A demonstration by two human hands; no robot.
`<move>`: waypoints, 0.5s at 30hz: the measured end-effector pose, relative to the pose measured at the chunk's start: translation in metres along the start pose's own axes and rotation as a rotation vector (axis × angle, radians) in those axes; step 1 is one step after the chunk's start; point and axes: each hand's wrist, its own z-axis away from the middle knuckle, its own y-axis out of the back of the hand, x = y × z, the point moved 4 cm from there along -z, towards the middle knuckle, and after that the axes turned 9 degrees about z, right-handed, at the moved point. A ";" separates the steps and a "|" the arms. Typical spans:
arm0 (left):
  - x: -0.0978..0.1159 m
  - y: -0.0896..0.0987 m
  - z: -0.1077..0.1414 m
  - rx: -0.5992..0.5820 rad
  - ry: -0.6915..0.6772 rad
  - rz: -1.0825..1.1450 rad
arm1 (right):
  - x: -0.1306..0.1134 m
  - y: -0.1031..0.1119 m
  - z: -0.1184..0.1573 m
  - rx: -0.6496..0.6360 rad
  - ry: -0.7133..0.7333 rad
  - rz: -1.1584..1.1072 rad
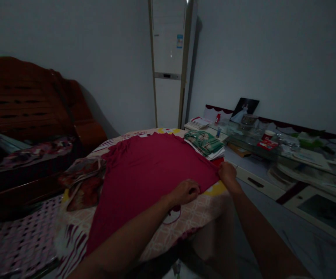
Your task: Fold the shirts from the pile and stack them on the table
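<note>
While the magenta garment (147, 166) lies spread over the patterned tablecloth (191, 217), right hand (228, 173) pinches its right-hand corner; left hand (187, 191) sits curled at the near edge, can't tell if gripping fabric. Green plaid cloth (204, 142) just beyond.

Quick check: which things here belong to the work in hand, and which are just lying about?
In the work:
pink cloth, spread out
right hand, gripping its corner
left hand, at its near edge
patterned tablecloth, underneath

Apparently just lying about:
green checked cloth, folded
photo
cup
</note>
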 end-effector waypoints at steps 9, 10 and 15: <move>0.023 -0.008 0.008 -0.369 -0.002 0.045 | -0.112 -0.005 0.010 0.094 0.679 -0.374; 0.022 0.002 0.008 -0.386 0.021 0.102 | -0.124 -0.009 0.008 0.075 0.719 -0.406; -0.020 0.101 0.022 0.031 0.326 -0.166 | -0.174 -0.034 0.002 -0.047 0.830 -0.413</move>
